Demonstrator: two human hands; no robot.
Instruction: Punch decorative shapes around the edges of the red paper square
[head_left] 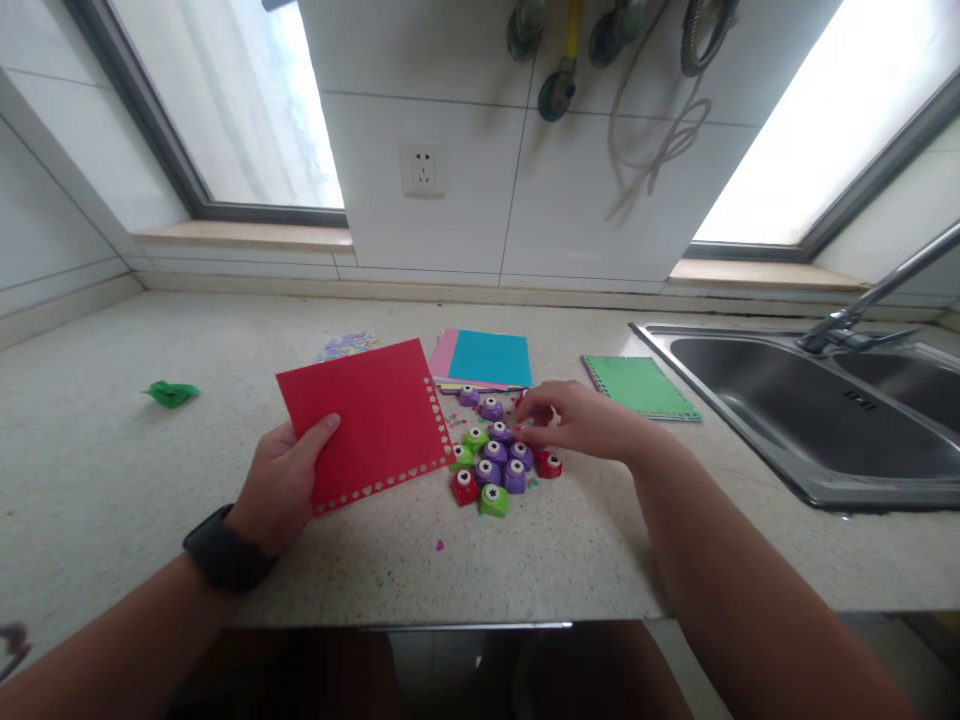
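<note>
field note: no words, brands or numbers legible.
signs by shape only: dark star on the round white cap of the front green punch (493,501), toward the front edge of the counter (570,560), middle stretch; dark stars also on caps of the purple punches (514,478) behind it; mark on the left red punch (464,488) too small to read surely.

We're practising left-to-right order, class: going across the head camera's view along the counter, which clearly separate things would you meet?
Small crumpled green item → red sheet → blue sheet → green paper → tap.
</note>
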